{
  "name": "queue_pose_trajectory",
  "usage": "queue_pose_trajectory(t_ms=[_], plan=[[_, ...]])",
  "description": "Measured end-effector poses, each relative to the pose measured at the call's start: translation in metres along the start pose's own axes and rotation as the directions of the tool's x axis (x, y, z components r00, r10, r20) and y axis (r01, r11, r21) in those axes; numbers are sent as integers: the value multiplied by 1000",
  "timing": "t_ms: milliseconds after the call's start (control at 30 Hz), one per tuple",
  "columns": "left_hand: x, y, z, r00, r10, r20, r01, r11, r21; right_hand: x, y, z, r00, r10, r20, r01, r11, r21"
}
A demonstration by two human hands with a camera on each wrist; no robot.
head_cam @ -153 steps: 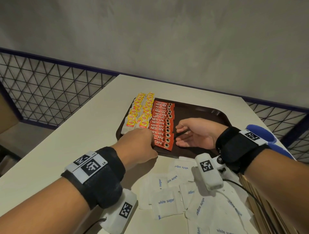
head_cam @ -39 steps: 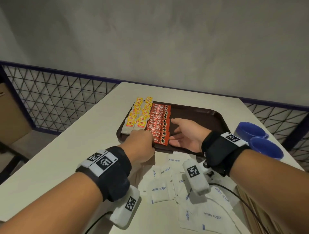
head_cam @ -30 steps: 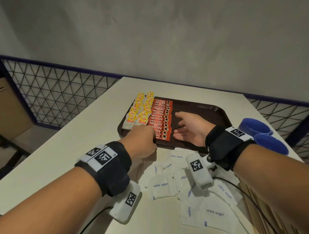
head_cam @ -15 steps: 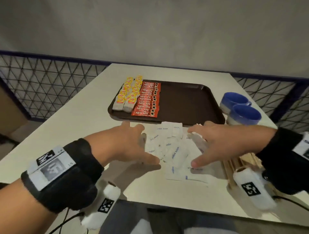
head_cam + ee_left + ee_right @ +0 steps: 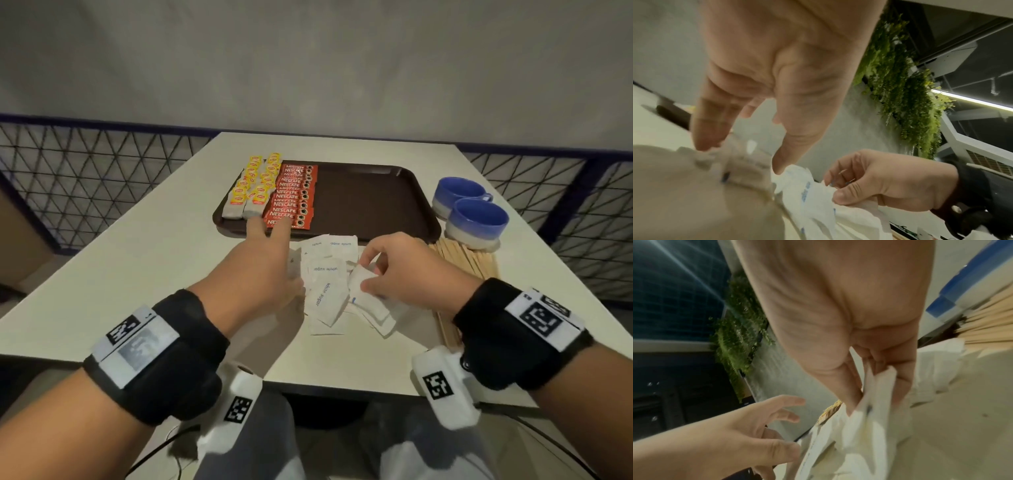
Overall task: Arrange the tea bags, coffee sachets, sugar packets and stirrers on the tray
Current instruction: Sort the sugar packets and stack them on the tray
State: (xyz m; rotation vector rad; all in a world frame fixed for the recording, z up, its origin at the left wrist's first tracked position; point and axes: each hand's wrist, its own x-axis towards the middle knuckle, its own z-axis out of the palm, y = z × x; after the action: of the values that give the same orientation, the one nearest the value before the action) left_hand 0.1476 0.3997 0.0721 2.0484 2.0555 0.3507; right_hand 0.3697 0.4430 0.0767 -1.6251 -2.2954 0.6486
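both hands have pulled back off the tray since the earlier frames and now work the sugar packets (image 5: 325, 291) on the table (image 5: 137, 274) in front of it.

right hand (image 5: 400, 270) pinches one or more white packets between thumb and fingers, lifted slightly off the heap; right wrist view shows the paper clamped at the fingertips (image 5: 900, 378). left hand (image 5: 263, 270) is spread and holds nothing, fingers extended, thumb tip touching the left edge of the heap in the left wrist view.

sugar packets lie loose and overlapping, several face down, all off the tray. stirrers (image 5: 462, 260) sit as a flat wooden bundle just right of the heap, also off the tray.

further out, tray (image 5: 376, 205): tea bags (image 5: 253, 188) in two rows at its left edge, coffee sachets (image 5: 294, 195) in one overlapping column beside them; right half bare. two blue cups (image 5: 472, 209) stand beside the tray's right edge.

step in hand, by judgement: gather sugar. to do it well, left hand should pin or square the heap while right stacks packets same way up, then carry a small aligned batch and lay it as a column next to the coffee. thin paper slips, so grip near the middle and don't grab too many.
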Motion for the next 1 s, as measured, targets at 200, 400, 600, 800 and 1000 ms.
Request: queue_pose_trajectory(t_ms=[200, 400, 600, 800, 1000], plan=[[2, 27, -19, 990, 136, -23, -138, 974, -182, -3, 6, -10, 988, 15, -153, 53, 901, 430], [36, 37, -25, 942, 252, 221, 62, 517, -854, 17, -12, -22, 963, 87, -254, 171, 531, 830], [88, 31, -29, 990, 136, 26, -22, 342, -939, 55, -29, -23, 957, 141, -253, 183, 382, 906], [116, 18, -24, 986, 168, 7, -37, 257, -966, 75, -19, -18, 932, 196, -304, 202, 416, 887], [115, 15, -17, 998, 64, -3, -9, 102, -995, 71, -12, -16, 911, 366, -187, 141, 149, 979]])
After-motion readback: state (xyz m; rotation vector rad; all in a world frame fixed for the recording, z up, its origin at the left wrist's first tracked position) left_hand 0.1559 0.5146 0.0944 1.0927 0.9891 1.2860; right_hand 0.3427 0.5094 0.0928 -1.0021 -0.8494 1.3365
